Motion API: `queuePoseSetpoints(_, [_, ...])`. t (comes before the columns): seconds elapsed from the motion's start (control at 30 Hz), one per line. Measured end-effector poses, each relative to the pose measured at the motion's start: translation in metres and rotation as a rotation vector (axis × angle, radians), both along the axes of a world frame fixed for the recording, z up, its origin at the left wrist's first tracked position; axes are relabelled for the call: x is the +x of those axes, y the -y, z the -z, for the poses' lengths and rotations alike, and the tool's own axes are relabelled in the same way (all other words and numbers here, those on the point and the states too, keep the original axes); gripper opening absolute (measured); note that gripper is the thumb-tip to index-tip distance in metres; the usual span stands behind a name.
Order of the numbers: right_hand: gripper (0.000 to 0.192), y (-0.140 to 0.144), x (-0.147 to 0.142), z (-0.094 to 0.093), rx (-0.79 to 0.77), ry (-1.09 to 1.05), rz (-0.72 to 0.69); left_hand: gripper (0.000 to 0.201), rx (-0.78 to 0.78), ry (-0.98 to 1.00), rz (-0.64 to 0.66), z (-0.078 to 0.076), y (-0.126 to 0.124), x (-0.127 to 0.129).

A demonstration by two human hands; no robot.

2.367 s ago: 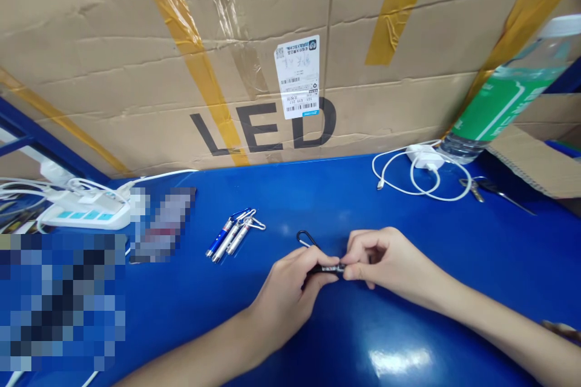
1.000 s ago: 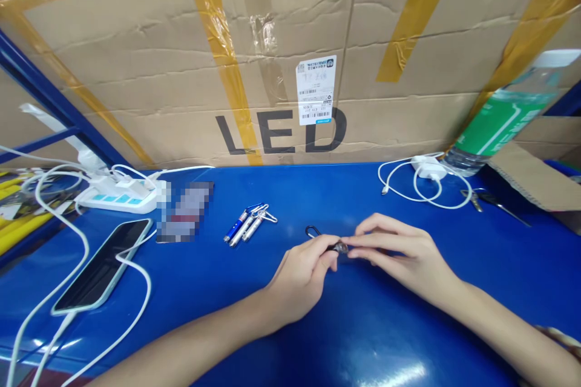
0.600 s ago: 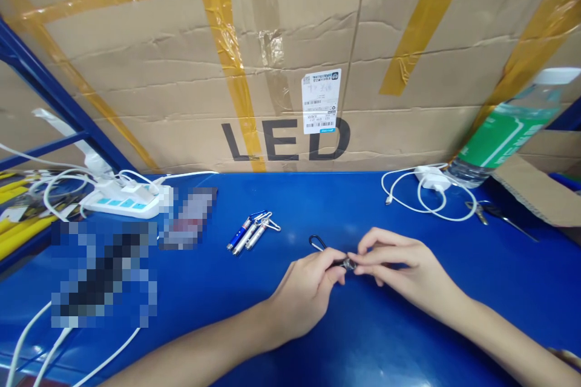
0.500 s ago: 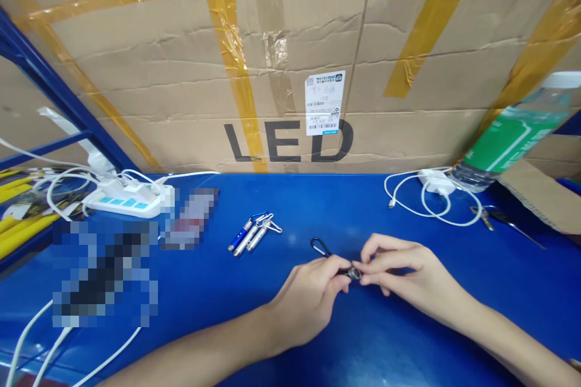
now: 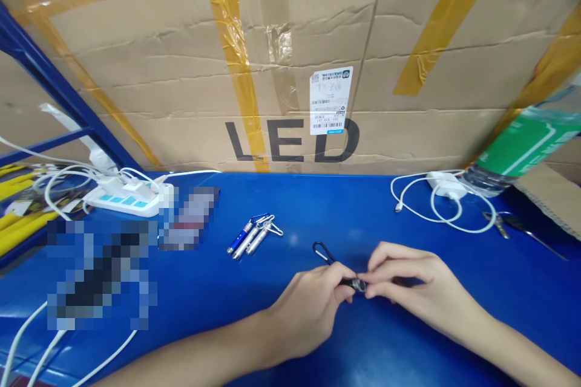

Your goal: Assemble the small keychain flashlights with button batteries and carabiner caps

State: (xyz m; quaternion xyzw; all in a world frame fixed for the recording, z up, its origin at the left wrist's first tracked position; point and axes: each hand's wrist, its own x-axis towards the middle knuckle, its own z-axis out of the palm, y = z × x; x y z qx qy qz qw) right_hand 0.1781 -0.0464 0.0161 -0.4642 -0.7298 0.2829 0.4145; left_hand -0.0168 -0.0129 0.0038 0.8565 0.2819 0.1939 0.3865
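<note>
My left hand (image 5: 311, 305) is closed around a small black keychain flashlight (image 5: 358, 285), mostly hidden by the fingers. Its silvery round end sticks out to the right, and a black carabiner clip (image 5: 321, 251) shows beyond the knuckles. My right hand (image 5: 415, 278) meets that end with thumb and fingertips pinched together; whatever lies between them is too small to make out. Farther back to the left, a blue keychain flashlight (image 5: 240, 240) and two silver keychain flashlights (image 5: 253, 239) lie side by side, each with a clip.
A large cardboard box (image 5: 181, 84) stands along the back of the blue table (image 5: 318, 199). On the left are a white power strip (image 5: 136, 201) and cables. At right lie a charger with a coiled white cable (image 5: 447, 184), a tilted bottle (image 5: 521, 142) and keys (image 5: 502, 225).
Both hands and the black flashlight appear slightly lower and farther right. The right fingertips remain at its silvery end. The view has shifted a little; the three other flashlights lie as before.
</note>
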Motion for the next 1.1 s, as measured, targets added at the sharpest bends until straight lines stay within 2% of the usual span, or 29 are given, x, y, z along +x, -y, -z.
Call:
queuePoseSetpoints(0.07, [0.024, 0.0, -0.001, -0.001, -0.002, 0.024, 0.024, 0.015, -0.057, 0.014, 0.0, 0.001, 0.0, 0.0])
queuePoseSetpoints(0.17, [0.03, -0.001, -0.005, -0.001, -0.099, 0.018, 0.091, 0.011, -0.12, 0.031, 0.009, 0.002, -0.001, 0.001])
queuePoseSetpoints(0.27, [0.029, -0.002, -0.007, -0.001, -0.246, -0.034, 0.123, 0.009, -0.134, 0.028, 0.013, 0.002, -0.001, 0.002])
queuePoseSetpoints(0.4, [0.025, -0.003, -0.007, -0.002, -0.508, -0.153, 0.097, 0.009, -0.112, 0.053, 0.015, 0.002, -0.001, 0.002])
queuePoseSetpoints(0.47, [0.025, -0.002, -0.007, -0.003, -0.579, -0.189, 0.099, 0.01, -0.086, 0.08, 0.022, 0.003, -0.001, 0.002])
queuePoseSetpoints(0.6, [0.027, -0.001, -0.008, -0.004, -0.577, -0.194, 0.116, 0.013, 0.011, 0.143, -0.004, 0.007, -0.001, 0.003])
queuePoseSetpoints(0.87, [0.038, 0.002, -0.016, -0.005, -0.414, -0.12, 0.155, 0.013, 0.146, 0.23, -0.089, 0.014, -0.002, 0.003])
queuePoseSetpoints(1.1, [0.042, 0.002, -0.012, -0.002, -0.605, -0.238, 0.102, 0.012, 0.153, 0.233, -0.09, 0.009, 0.0, 0.004])
